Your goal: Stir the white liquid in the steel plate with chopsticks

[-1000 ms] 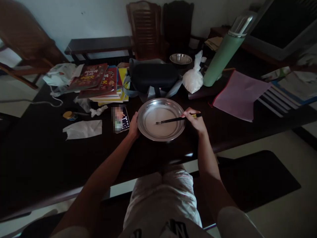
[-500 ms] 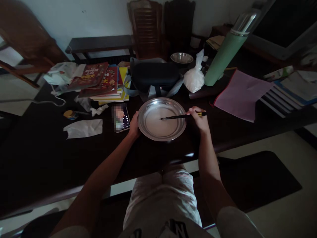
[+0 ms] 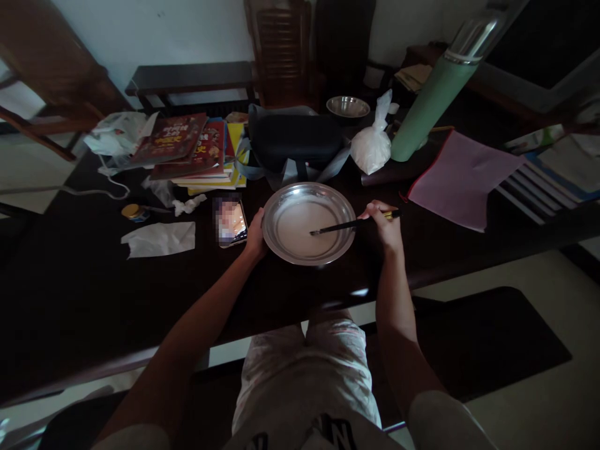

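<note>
Fingers [image 3: 375,209] hide where the chopsticks [image 3: 337,227] are gripped.

left hand [image 3: 255,236] cupped, right hand [image 3: 385,226] pinched

phone [image 3: 230,221] screen – blurred | flask [image 3: 440,94] top – cut off | plate [image 3: 280,206] contents – unclear

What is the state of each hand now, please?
Left hand: curled against the rim of the round shallow metal plate, steadying it.
Right hand: closed on the dark chopsticks, tips inside the plate.
</note>
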The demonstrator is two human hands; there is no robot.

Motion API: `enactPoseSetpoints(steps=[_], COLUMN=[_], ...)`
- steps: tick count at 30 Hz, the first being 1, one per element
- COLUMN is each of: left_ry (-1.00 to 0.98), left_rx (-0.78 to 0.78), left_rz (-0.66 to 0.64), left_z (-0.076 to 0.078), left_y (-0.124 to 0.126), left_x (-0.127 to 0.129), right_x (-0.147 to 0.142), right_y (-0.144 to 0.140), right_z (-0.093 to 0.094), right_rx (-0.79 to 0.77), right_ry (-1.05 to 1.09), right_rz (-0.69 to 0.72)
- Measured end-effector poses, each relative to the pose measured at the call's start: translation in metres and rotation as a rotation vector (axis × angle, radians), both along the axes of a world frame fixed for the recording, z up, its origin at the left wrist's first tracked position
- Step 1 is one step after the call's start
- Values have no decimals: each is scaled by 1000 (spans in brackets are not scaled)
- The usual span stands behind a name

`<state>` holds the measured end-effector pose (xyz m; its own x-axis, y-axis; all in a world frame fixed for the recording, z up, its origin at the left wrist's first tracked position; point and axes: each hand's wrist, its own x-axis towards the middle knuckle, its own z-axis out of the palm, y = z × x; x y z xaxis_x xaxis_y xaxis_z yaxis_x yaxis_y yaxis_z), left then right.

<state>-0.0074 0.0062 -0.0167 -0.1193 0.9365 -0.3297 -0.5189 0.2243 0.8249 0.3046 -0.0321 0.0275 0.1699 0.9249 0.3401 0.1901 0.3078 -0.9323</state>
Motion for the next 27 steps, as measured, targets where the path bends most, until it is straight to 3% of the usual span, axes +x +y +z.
enactPoseSetpoints(steps=[4,11,16,22,27], left_ry=[3,7,25,41,33], left_rx=[-33,-43,-35,-33,-34], left_rz=[8,6,9,22,21], left_z=[3,9,10,12,14], left_y=[-1,-3,-3,-4,-5], left_x=[1,3,3,4,5], right_x=[-5,-1,-6,-2,-6], right_y=[0,0,0,-1,0], right_z=[2,0,2,1,2], right_rx=[-10,-4,-23,-9,-40], right_ry=[-62,-13,-76,9,-59], right_rz=[152,12,192,8,172])
